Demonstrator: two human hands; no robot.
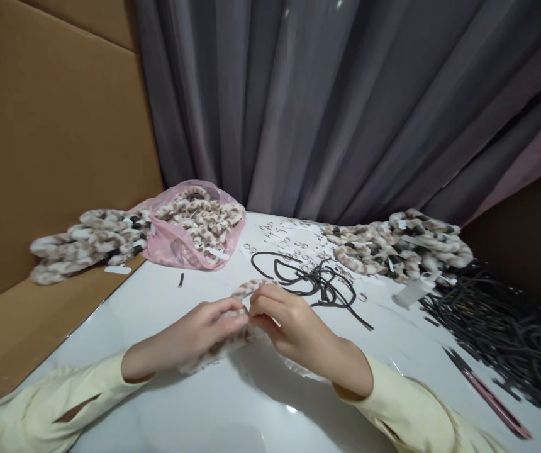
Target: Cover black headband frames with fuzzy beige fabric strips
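- In the head view, your left hand (211,327), blurred at the edges, was just left of the frame's middle. Its thumb and fingers were grasping the fluffy mottled strip (233,343).
- Your right hand (294,321) was just right of it, fingers curled and tips bent toward your left fingertips; you could not tell what, if anything, they pinched.
- The fluffy mottled strip, white with brown patches, was at the centre of the frame, partly hidden by your hands; part of it showed above your fingers and part below your left palm.
- Your pale yellow sleeves (86,390) ran in from the lower left and lower right corners.
- Beyond your hands, right of centre, a loose tangle of black cords (320,280) lay on the white tabletop (171,409), with many small rings (301,248) scattered behind it.
- Left of centre, a pink plastic bag (167,242) gaped around similar fluffy pieces; a left fluffy pile (94,239) lay beside it, and a short black piece (180,280) lay in front of it.
- Right of centre, you had a right fluffy pile (402,245), with a small translucent bottle (414,290) just in front.
- A heap of black strands (511,333) filled the right edge, near a pink-handled tool (487,393) at lower right.
- Cardboard (63,126) stood at upper left, and a grey curtain (270,107) hung across the top.
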